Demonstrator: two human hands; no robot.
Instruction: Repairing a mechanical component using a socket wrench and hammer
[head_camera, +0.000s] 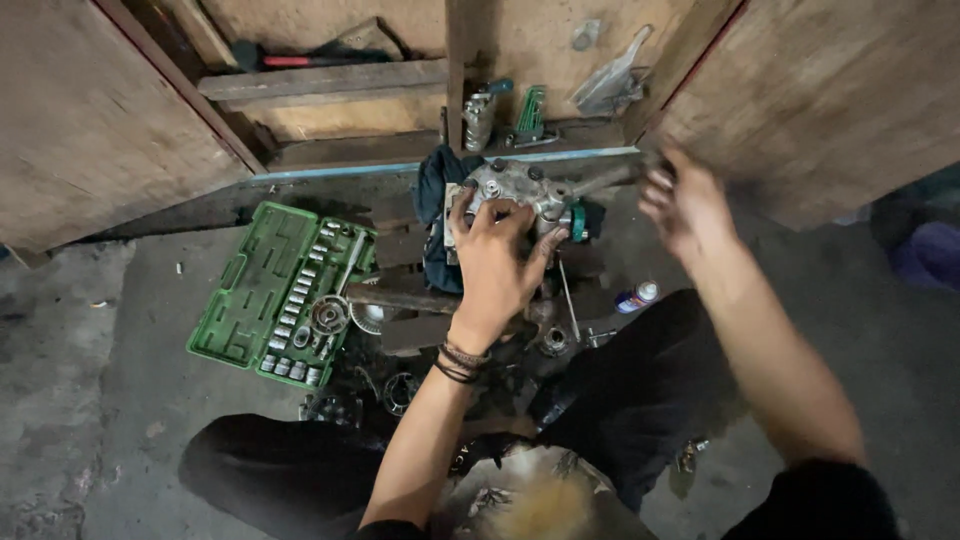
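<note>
So there's one grey metal engine part (515, 190), a chunky cast piece with round bolt heads on top and a green fitting on its right side, sitting on a dark blue rag (437, 215) on the concrete floor (120, 400), right in front of a wooden cabinet (100, 120). Two hands on the job: the left hand (495, 255) is spread flat over the part, fingers splayed and pressing down on the casting, with a few dark bands on the wrist. The right hand (685, 205) is off to the right at the end of a long metal handle (600, 180) that runs into the part; it's blurred, so I honestly can't tell if that grip is closed around the handle or loose. One green socket set case (275, 295) lies open just left of the part, with a row of shiny sockets along its lower edge and a couple of round gears near its right side. One small spray can (637, 296) lies on the floor to the right, near the person's dark trouser leg. Up on the cabinet shelf there's one green hex key holder (530, 112) and a red-handled tool (300, 60) higher up.
</note>
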